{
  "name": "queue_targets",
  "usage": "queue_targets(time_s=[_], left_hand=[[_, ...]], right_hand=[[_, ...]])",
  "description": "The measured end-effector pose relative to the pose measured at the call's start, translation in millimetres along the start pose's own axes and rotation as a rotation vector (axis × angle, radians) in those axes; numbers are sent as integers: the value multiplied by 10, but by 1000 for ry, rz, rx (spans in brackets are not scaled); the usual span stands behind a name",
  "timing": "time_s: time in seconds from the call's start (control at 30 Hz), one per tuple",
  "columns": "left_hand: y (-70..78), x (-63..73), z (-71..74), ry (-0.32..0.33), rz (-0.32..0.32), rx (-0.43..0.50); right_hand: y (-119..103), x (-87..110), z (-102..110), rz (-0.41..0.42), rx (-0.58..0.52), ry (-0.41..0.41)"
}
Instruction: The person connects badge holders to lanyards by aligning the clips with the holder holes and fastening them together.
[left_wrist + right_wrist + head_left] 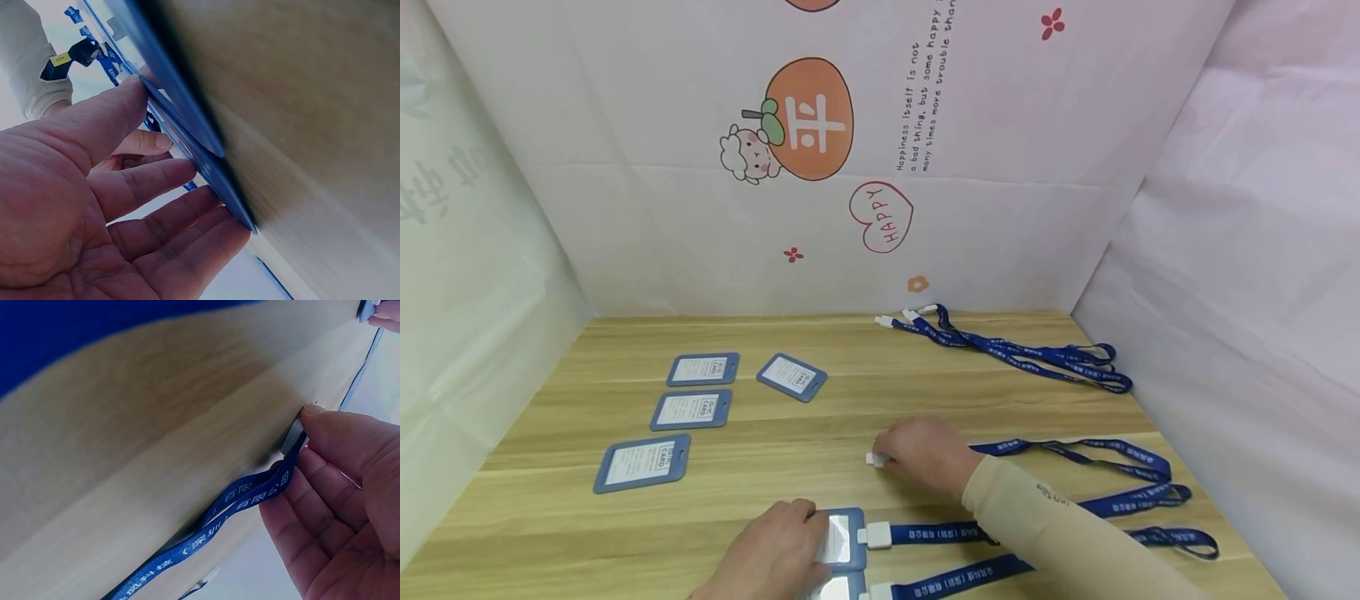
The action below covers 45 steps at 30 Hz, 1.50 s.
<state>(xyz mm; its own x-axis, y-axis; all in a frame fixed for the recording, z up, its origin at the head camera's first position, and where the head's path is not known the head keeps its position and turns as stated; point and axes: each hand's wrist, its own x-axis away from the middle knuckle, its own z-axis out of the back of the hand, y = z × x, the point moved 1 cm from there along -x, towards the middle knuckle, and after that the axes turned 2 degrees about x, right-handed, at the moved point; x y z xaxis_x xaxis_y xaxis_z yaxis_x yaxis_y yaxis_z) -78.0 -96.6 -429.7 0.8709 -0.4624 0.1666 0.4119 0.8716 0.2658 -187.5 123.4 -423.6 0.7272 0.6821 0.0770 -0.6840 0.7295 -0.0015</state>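
Observation:
My left hand [771,552] holds a blue card holder [855,542] by its edges, flat on the table near the front. A white clip [877,535] joins that holder to a blue lanyard [936,533]. Just below it lies a second holder [842,587], its clip [881,592] at its right end. Farther right, my right hand [928,456] pinches another blue lanyard [269,490] near its white clip [872,459]; the strap trails off to the right. In the left wrist view, thumb and fingers of the left hand [125,194] touch the holder's edge [206,165].
Several loose card holders [643,463] lie on the left half of the wooden table [760,454]. More blue lanyards [1000,346] are bunched at the back right. A printed white sheet [662,225] stands behind the table, with white sheets at both sides.

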Motion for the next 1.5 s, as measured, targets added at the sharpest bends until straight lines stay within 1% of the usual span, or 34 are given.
queue_targets(time_s=[0.27,0.43,0.53,0.77,1.1,1.27,1.4,1.5], left_hand=[[9,-6,21,10,-8,-3],[7,-4,20,22,-17,-7],[0,-2,13,19,-13,0],[-8,-5,7,7,-8,8],[-3,-9,19,7,-13,-2],[-10,-7,13,-4,-7,-8],[-9,-8,24,-1,-1,-15],[-21,-13,41,-12,15,-8]], right_hand=[[-71,8,19,10,6,-8],[-108,12,23,15,-7,-17],[-119,9,15,21,-19,-24],[-155,21,9,48,-9,5],[-209,36,31,71,-4,18],[-220,33,20,72,-27,22],[-219,33,13,68,-33,28],[-217,34,15,66,-38,29]])
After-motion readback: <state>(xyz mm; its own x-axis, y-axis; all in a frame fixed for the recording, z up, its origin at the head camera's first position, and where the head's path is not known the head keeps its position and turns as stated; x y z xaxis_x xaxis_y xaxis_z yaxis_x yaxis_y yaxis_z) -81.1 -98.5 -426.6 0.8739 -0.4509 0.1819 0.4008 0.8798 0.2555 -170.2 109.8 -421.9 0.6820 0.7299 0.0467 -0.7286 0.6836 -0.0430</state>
